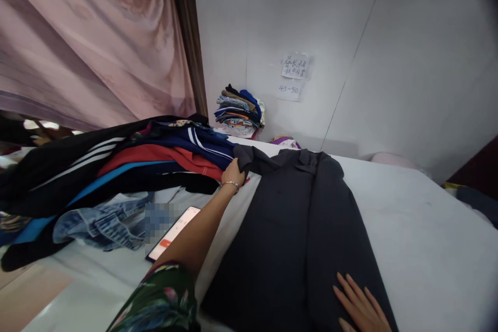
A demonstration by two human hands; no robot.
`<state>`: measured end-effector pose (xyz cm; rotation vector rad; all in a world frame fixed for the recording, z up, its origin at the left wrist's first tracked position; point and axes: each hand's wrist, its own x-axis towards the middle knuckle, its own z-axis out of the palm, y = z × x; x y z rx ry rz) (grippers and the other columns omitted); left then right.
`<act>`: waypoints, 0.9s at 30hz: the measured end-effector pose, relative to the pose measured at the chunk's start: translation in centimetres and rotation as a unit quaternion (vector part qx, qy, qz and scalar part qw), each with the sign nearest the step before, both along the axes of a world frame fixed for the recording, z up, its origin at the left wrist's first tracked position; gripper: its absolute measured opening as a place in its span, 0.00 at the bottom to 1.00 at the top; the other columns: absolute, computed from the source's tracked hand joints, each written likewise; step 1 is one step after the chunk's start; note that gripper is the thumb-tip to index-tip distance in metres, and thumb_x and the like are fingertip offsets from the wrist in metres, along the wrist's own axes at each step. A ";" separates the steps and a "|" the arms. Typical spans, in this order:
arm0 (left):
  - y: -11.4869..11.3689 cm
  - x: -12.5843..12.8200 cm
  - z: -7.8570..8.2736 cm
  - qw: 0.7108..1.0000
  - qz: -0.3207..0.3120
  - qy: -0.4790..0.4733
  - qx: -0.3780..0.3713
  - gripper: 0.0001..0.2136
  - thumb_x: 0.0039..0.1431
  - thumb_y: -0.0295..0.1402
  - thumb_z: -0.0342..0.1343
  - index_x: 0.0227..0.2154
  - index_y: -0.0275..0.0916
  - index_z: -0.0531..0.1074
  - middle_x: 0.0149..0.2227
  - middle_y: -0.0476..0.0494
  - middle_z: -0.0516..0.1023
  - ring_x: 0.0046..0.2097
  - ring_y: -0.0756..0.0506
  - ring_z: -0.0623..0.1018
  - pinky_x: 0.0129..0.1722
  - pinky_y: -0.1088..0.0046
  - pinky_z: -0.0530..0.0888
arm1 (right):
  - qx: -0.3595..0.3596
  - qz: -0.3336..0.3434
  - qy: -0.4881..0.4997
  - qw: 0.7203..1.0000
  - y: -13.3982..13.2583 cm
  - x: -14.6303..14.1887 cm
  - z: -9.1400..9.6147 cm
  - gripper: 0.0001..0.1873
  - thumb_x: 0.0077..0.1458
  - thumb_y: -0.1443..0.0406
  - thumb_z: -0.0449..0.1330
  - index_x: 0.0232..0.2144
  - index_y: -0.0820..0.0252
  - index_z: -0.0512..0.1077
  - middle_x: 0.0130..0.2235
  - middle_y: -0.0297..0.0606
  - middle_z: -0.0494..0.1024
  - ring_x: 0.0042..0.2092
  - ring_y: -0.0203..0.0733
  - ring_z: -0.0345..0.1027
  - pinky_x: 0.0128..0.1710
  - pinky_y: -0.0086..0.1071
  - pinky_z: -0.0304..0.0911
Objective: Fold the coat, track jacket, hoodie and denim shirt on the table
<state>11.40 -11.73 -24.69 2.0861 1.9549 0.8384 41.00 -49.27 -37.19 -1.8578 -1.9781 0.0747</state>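
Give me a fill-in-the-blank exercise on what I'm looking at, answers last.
Of the left hand and right hand, both touching the dark garment, only the ____ one shows a bracelet. The lower wall note reads ____. The curtain is ____. Beside the denim garment lies a lit ____.

Missing words: left; 45-50; pink; phone.

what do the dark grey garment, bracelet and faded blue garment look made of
Dark grey garment: matte cloth, perhaps a woven blend, since it lies smooth with soft folds; the fibre can't be told. Bracelet: likely polished, silvery metal, from its bright glint. Faded blue garment: probably denim with a worn, matte finish, judging by its mottled fading and thick seams.
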 end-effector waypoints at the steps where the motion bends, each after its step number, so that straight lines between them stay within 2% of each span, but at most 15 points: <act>1: 0.2 -0.1 0.0 1.000 0.001 -0.013 -0.007 0.22 0.57 0.33 0.54 0.56 0.39 0.65 0.51 0.35 0.75 0.51 0.37 0.76 0.47 0.63 0.71 | -0.011 -0.003 0.014 1.000 0.0 -0.1 0.2 0.38 0.47 0.54 0.57 0.56 0.14 0.46 0.57 0.18 0.67 0.56 0.56 0.63 0.51 0.53 0.66; 4: 0.6 -0.1 1.6 0.999 0.001 -0.028 0.027 0.18 0.59 0.29 0.50 0.53 0.41 0.69 0.51 0.38 0.75 0.52 0.40 0.75 0.48 0.66 0.71 | -0.043 -0.020 0.069 0.997 0.0 -0.6 0.9 0.36 0.45 0.51 0.58 0.53 0.10 0.48 0.57 0.18 0.66 0.58 0.57 0.60 0.54 0.54 0.62; 8: -0.1 0.2 5.5 0.986 -0.028 -0.026 0.162 0.19 0.56 0.24 0.49 0.49 0.40 0.72 0.50 0.40 0.74 0.53 0.41 0.73 0.52 0.68 0.69 | -0.072 -0.046 0.149 0.985 -0.1 -1.1 1.7 0.34 0.42 0.50 0.60 0.50 0.06 0.52 0.57 0.17 0.64 0.60 0.58 0.56 0.58 0.55 0.55; 11: -2.6 0.6 8.1 0.971 -0.088 0.013 0.223 0.20 0.53 0.23 0.51 0.50 0.39 0.72 0.49 0.41 0.76 0.53 0.40 0.73 0.52 0.66 0.69 | -0.090 -0.048 0.208 0.973 -0.2 -1.1 3.1 0.27 0.43 0.48 0.61 0.47 0.09 0.62 0.57 0.20 0.68 0.61 0.59 0.56 0.61 0.58 0.50; 14: -7.0 1.2 9.2 0.967 -0.151 0.055 0.198 0.21 0.54 0.26 0.53 0.53 0.42 0.69 0.50 0.42 0.76 0.50 0.42 0.75 0.49 0.67 0.71 | -0.095 -0.066 0.264 0.958 0.0 -1.4 5.7 0.21 0.49 0.48 0.59 0.48 0.25 0.71 0.57 0.28 0.71 0.63 0.56 0.55 0.64 0.57 0.42; 16: -10.5 1.7 8.8 0.965 -0.191 0.081 0.160 0.20 0.55 0.28 0.53 0.51 0.44 0.70 0.49 0.44 0.76 0.48 0.43 0.76 0.47 0.68 0.71 | -0.093 -0.082 0.319 0.940 0.8 -2.1 7.7 0.22 0.52 0.48 0.58 0.49 0.40 0.75 0.57 0.35 0.71 0.64 0.55 0.55 0.65 0.56 0.41; 18: -13.8 2.3 7.6 0.958 -0.240 0.106 0.115 0.18 0.54 0.29 0.55 0.49 0.46 0.71 0.46 0.45 0.78 0.46 0.43 0.78 0.44 0.68 0.72 | -0.106 -0.078 0.409 0.903 2.2 -3.1 9.4 0.24 0.53 0.48 0.59 0.49 0.47 0.75 0.55 0.40 0.74 0.61 0.54 0.61 0.65 0.54 0.47; 19: -15.3 2.6 6.8 0.952 -0.268 0.113 0.098 0.17 0.55 0.29 0.55 0.48 0.47 0.72 0.45 0.46 0.79 0.44 0.43 0.78 0.43 0.68 0.72 | -0.117 -0.071 0.465 0.874 3.1 -3.7 9.9 0.25 0.53 0.48 0.60 0.50 0.49 0.75 0.54 0.41 0.75 0.58 0.54 0.65 0.63 0.53 0.53; 21: -17.6 3.2 4.8 0.938 -0.318 0.112 0.082 0.15 0.55 0.30 0.56 0.46 0.49 0.72 0.41 0.47 0.80 0.42 0.43 0.79 0.41 0.69 0.73 | -0.145 -0.055 0.580 0.800 5.1 -5.0 10.7 0.26 0.53 0.49 0.61 0.52 0.49 0.72 0.51 0.42 0.77 0.52 0.51 0.71 0.57 0.49 0.63; 24: -19.7 3.8 2.2 0.922 -0.366 0.095 0.089 0.13 0.56 0.30 0.55 0.44 0.51 0.72 0.37 0.49 0.80 0.39 0.44 0.80 0.39 0.70 0.73 | -0.176 -0.033 0.698 0.693 8.0 -6.8 11.0 0.26 0.53 0.52 0.63 0.54 0.48 0.69 0.50 0.40 0.78 0.48 0.48 0.74 0.46 0.44 0.71; 27: -20.8 3.7 0.7 0.914 -0.393 0.072 0.073 0.15 0.55 0.29 0.54 0.44 0.52 0.73 0.38 0.50 0.81 0.41 0.44 0.80 0.40 0.70 0.73 | -0.202 -0.019 0.746 0.635 10.5 -8.3 11.0 0.19 0.56 0.52 0.60 0.48 0.51 0.72 0.46 0.39 0.79 0.45 0.45 0.75 0.41 0.40 0.73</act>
